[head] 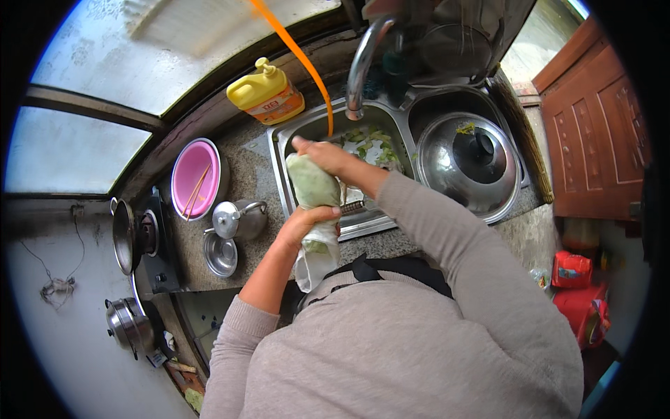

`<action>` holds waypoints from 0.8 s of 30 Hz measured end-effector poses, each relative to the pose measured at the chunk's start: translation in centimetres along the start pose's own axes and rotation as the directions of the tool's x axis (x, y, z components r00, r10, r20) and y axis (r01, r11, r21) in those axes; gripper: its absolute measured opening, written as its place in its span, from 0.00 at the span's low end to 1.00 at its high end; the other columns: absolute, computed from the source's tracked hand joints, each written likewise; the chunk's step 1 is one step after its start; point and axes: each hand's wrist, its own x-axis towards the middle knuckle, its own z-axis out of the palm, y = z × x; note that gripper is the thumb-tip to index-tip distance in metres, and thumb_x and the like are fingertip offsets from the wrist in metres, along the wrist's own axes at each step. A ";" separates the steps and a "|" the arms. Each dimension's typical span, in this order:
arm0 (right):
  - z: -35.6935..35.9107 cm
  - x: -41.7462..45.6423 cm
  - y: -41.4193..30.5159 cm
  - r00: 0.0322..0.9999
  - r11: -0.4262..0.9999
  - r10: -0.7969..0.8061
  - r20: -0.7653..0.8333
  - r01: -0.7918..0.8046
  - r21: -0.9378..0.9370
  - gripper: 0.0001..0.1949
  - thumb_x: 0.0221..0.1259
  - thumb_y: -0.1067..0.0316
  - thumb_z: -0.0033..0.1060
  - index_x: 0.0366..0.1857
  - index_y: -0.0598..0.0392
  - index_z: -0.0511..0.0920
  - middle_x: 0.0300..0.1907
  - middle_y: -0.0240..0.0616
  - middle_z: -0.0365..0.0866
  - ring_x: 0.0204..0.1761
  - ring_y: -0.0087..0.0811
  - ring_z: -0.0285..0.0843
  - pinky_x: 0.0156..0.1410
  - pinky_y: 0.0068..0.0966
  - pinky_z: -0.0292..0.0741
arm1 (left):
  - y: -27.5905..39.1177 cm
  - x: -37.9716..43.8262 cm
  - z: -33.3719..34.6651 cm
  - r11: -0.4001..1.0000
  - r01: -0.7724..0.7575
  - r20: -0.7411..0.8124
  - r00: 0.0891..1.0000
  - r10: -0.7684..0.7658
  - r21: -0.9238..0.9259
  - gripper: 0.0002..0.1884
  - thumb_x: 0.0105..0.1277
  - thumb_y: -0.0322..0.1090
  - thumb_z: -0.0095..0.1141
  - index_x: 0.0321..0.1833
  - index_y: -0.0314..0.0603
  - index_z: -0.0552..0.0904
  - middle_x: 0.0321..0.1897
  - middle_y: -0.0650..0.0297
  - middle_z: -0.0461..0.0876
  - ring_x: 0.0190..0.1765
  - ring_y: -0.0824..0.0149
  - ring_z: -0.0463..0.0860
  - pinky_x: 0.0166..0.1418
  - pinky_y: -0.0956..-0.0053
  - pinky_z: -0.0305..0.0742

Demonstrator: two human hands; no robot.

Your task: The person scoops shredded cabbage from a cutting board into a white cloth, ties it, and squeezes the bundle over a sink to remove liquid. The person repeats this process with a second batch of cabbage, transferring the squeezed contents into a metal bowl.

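A white cloth bag with pale green, wet-looking contents bulging in it hangs over the near edge of the steel sink. Around its middle my left hand is closed, with the loose end of the bag hanging below. My right hand lies at the top of the bulge, its fingers bent and slightly blurred; whether it grips the cloth I cannot tell. Green vegetable pieces lie in the left basin beyond my hands. An orange hose runs down into that basin, beside the curved chrome faucet.
A large steel lid covers much of the right basin. On the left stand a pink bowl with chopsticks, a steel kettle, a small metal bowl and a wok on a stove. A yellow detergent jug stands behind the sink.
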 end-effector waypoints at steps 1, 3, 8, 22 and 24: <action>-0.1 -2.6 -2.6 0.985 0.918 0.081 0.155 -0.134 0.374 0.29 0.64 0.36 0.45 0.49 0.55 0.75 0.37 0.35 0.77 0.41 0.25 0.74 0.49 0.24 0.72 | 0.8 -0.8 0.0 1.000 0.001 -0.010 1.000 -0.001 -0.026 0.21 0.53 0.36 0.64 0.46 0.33 0.74 0.26 0.56 0.79 0.27 0.64 0.81 0.30 0.71 0.78; 0.3 -4.9 -4.0 0.981 0.904 -0.173 0.086 0.123 0.408 0.26 0.62 0.41 0.53 0.49 0.55 0.73 0.38 0.35 0.75 0.41 0.26 0.75 0.51 0.25 0.73 | 2.3 -2.0 0.0 0.998 -0.055 0.069 0.996 0.057 -0.028 0.24 0.55 0.43 0.63 0.47 0.30 0.74 0.28 0.55 0.80 0.28 0.63 0.82 0.33 0.72 0.79; -1.0 -5.4 -5.9 0.945 0.914 -0.322 0.062 0.293 0.281 0.21 0.53 0.53 0.62 0.44 0.56 0.74 0.35 0.35 0.76 0.37 0.27 0.76 0.48 0.24 0.76 | 1.0 -4.4 0.9 0.915 -0.061 0.261 0.949 0.177 -0.399 0.37 0.56 0.50 0.63 0.61 0.31 0.66 0.44 0.48 0.79 0.48 0.50 0.82 0.50 0.56 0.79; 0.5 -5.2 -8.5 0.922 0.916 -0.382 0.062 0.369 0.157 0.12 0.52 0.60 0.59 0.32 0.59 0.79 0.28 0.30 0.77 0.32 0.18 0.73 0.39 0.18 0.70 | 3.0 -7.5 3.3 0.987 -0.150 0.176 0.975 0.138 0.059 0.30 0.46 0.39 0.63 0.53 0.32 0.71 0.38 0.59 0.77 0.37 0.67 0.78 0.45 0.72 0.74; 0.5 -3.1 -6.2 0.894 0.868 -0.444 0.062 0.447 -0.215 0.13 0.50 0.58 0.58 0.30 0.58 0.81 0.32 0.41 0.81 0.37 0.33 0.78 0.44 0.27 0.73 | 3.2 -6.5 2.6 0.958 -0.121 0.100 0.990 0.098 0.259 0.27 0.46 0.37 0.63 0.50 0.31 0.73 0.37 0.58 0.78 0.38 0.67 0.78 0.44 0.73 0.73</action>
